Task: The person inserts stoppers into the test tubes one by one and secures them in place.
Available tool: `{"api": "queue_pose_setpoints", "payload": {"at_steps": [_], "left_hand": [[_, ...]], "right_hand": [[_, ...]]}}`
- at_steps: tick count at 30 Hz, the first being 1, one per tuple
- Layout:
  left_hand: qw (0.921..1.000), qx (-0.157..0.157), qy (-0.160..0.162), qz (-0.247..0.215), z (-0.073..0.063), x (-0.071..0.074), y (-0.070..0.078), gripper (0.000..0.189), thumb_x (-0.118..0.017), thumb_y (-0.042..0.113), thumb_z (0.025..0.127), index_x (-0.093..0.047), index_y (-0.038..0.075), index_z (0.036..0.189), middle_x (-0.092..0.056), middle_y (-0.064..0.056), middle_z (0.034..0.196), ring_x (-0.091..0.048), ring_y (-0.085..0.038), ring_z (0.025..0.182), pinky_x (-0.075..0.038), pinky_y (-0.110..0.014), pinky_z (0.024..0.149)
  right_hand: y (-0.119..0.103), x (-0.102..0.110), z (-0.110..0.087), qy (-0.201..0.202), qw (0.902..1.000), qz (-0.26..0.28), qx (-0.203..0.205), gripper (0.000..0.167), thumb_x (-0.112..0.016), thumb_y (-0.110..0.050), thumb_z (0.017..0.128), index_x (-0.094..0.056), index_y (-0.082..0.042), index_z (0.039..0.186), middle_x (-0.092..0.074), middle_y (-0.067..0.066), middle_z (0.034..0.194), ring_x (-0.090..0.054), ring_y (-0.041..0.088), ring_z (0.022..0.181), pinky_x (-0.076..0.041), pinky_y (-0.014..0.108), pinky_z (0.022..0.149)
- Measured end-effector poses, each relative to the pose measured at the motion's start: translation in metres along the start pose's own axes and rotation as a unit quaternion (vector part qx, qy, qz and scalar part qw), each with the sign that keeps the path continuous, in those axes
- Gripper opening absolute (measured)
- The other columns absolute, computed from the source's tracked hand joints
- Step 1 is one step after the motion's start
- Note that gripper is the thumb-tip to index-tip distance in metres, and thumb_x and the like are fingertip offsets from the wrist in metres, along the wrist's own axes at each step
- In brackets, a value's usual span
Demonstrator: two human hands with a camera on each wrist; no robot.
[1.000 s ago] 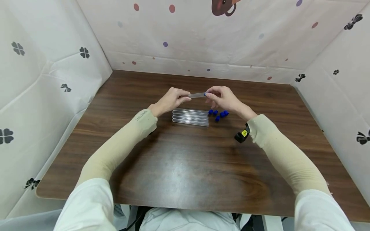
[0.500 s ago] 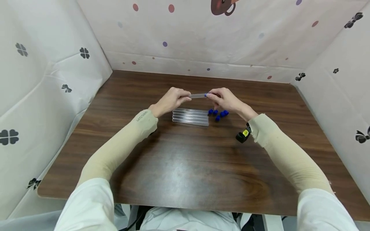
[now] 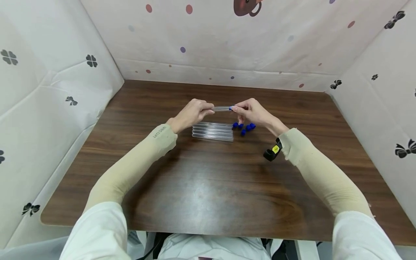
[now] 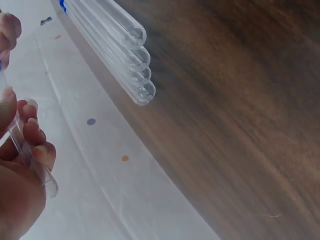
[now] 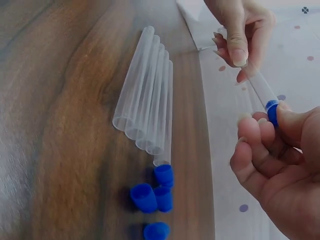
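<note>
Above the table, my left hand (image 3: 194, 112) grips a clear test tube (image 3: 222, 108) near its rounded end, which pokes out past the palm in the left wrist view. At the tube's other end sits a blue cap (image 5: 272, 112), pinched between the thumb and fingers of my right hand (image 3: 254, 112). The cap is on the tube's mouth. Just nearer to me, several clear tubes (image 5: 145, 95) lie side by side on the table, open ends to the right. Beside those ends are several loose blue caps (image 5: 144, 197).
The brown wooden table (image 3: 201, 187) carries the tubes and caps. White printed sheets (image 3: 208, 43) hang behind it and along both sides. A black wrist camera (image 3: 272, 152) hangs under my right forearm.
Both hands stay almost in place, still holding the tube and its blue cap. The tube has levelled slightly, and the head view has shifted a little.
</note>
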State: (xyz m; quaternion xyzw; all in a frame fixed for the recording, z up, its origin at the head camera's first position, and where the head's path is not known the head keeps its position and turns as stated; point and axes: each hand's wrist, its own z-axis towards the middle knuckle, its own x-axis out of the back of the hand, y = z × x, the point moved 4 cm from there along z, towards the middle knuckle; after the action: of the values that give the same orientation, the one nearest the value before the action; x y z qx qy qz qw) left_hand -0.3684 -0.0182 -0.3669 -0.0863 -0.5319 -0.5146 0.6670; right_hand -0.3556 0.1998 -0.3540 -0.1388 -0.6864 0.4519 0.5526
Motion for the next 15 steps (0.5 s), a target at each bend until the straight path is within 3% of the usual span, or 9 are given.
{"api": "queue_pose_setpoints", "payload": {"at_steps": [7,15], "left_hand": [[0.9999,0.002,0.005,0.016,0.0008,-0.0016,0.0047,0.018,-0.058,0.019,0.096,-0.069,0.005,0.097,-0.061,-0.008,0.074,-0.046,-0.015,0.063,-0.039,-0.026,0.060],[0.9998,0.001,0.007,0.016,0.0016,-0.0028,0.0082,0.015,-0.059,0.018,0.096,-0.067,0.006,0.092,-0.056,-0.005,0.071,-0.045,-0.016,0.064,-0.038,-0.027,0.060]], "right_hand": [[0.0022,0.0020,-0.0013,-0.008,0.9999,0.008,0.004,0.033,-0.051,-0.026,0.101,-0.069,0.001,0.106,-0.064,0.012,0.062,-0.063,0.027,0.059,-0.054,0.032,0.064],[0.0032,0.0024,-0.0018,-0.005,0.9997,0.023,-0.002,0.033,-0.052,-0.025,0.100,-0.069,0.002,0.103,-0.064,0.015,0.061,-0.062,0.036,0.064,-0.050,0.026,0.059]]}}
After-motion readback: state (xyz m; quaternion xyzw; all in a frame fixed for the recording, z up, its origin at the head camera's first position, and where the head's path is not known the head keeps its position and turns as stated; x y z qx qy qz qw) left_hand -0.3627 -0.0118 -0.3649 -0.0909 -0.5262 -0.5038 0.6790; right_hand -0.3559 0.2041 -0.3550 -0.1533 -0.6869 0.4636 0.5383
